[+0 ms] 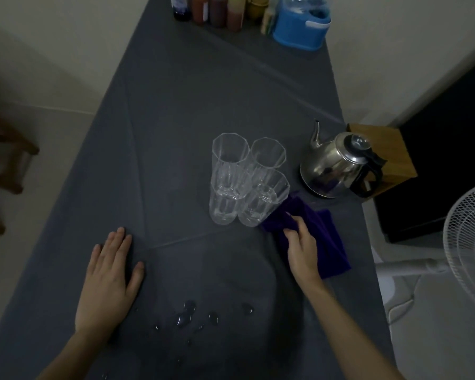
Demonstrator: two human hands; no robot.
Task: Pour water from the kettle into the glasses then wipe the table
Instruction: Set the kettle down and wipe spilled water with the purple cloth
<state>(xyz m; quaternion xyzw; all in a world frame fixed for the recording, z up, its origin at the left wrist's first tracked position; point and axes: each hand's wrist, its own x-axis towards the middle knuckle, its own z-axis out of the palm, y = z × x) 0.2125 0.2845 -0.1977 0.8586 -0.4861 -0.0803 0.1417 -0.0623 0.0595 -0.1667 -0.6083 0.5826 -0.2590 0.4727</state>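
Several clear faceted glasses (231, 171) stand clustered in the middle of the grey-covered table (176, 111). A steel kettle (332, 165) with a black handle sits to their right, spout pointing away. A purple cloth (327, 242) lies between the glasses and the table's right edge, and my right hand (299, 248) grips its bunched end beside the nearest glass. My left hand (110, 281) rests flat on the table, fingers apart, holding nothing. Water drops (187, 315) lie on the cloth cover near the front, between my arms.
Bottles (211, 9) and a blue container (299, 26) stand at the table's far end. A wooden box (392, 157) sits behind the kettle at the right edge. A white fan (472, 248) stands off the table on the right, a wooden chair (6, 160) on the left.
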